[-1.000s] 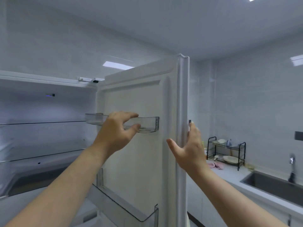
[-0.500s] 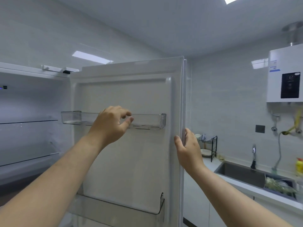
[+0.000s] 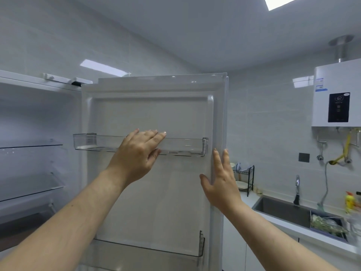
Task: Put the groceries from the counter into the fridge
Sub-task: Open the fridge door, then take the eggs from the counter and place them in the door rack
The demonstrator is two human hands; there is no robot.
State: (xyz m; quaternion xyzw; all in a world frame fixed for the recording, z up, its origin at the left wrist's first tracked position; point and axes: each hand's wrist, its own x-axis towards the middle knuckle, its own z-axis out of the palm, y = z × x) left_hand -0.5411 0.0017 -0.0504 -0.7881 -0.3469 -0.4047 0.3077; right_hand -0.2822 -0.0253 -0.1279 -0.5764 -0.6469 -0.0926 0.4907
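Fridge door (image 3: 156,202), left hand (image 3: 136,155) at bin (image 3: 185,146), right hand (image 3: 221,184) on edge

Two hands: left hand (image 3: 136,159), right hand (image 3: 220,182). One fridge door (image 3: 152,202). Two clear trays: upper tray (image 3: 185,143) at the left hand, lower tray (image 3: 156,255) well below it. One sink (image 3: 283,212), one tap (image 3: 297,188).

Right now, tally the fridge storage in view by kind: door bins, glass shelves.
Door bins: 2 (upper door bin, lower door bin)
Glass shelves: 2 (upper glass shelf, lower glass shelf)
Total: 4
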